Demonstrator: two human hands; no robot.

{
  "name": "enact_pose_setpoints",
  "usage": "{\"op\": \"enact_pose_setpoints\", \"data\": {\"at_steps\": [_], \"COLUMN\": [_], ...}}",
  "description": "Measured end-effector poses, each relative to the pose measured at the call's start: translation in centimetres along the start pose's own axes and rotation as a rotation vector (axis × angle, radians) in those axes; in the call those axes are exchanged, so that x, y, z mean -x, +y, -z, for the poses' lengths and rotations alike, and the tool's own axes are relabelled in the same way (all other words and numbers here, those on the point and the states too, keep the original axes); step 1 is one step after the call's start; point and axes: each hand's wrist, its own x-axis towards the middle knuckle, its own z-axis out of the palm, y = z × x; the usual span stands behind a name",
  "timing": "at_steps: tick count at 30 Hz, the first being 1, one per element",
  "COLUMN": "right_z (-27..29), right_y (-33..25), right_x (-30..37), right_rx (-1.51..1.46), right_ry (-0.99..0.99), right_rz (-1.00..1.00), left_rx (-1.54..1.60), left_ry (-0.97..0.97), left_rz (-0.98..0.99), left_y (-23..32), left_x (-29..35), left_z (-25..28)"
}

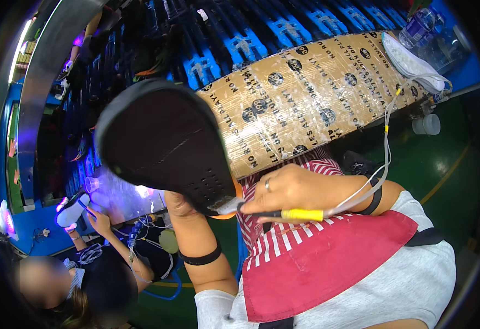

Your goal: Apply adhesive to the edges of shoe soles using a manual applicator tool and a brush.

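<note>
A shoe upper (166, 140) with a dark, flat underside turned toward me is held up at the left of the cardboard. Small holes dot its lower end, and orange shows along its edge. My left hand (179, 204) grips it from behind, most of the fingers hidden by the shoe. My right hand (286, 189) is closed around a thin black-handled brush with a yellow band (300, 214), from which pale tubes run over my wrist. The brush's whitish tip (229, 205) touches the shoe's lower end, beside the orange edge.
Printed cardboard (306, 93) covers the bench in front. Beyond it runs a conveyor with blue slotted racks (243, 46). A white cloth-like pad (413, 63), a plastic bottle (418, 27) and a clear cup (426, 125) are at right. At lower left a co-worker's hand (100, 223) works on a white sole (74, 211).
</note>
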Motion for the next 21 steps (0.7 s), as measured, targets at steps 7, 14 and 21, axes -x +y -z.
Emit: {"op": "enact_pose_setpoints", "data": {"at_steps": [7,14,21], "right_z": [1.3,1.8,0.2], "right_y": [-0.4,-0.5,0.7], "right_x": [-0.6,-0.7,-0.1], "right_rx": [-0.083,0.109,0.109], "right_ry": [-0.231,-0.377,-0.187], "right_rz": [0.040,0.032,0.019], "left_rx": [-0.217,-0.469,-0.533], "left_ry": [-0.117,-0.214,-0.265], "left_rz": [0.104,0.395,0.551], "left_y": [2.0,3.5,3.2], "left_x": [-1.3,-2.4,-3.5], "left_z": [-2.9,-4.1,-5.5]}}
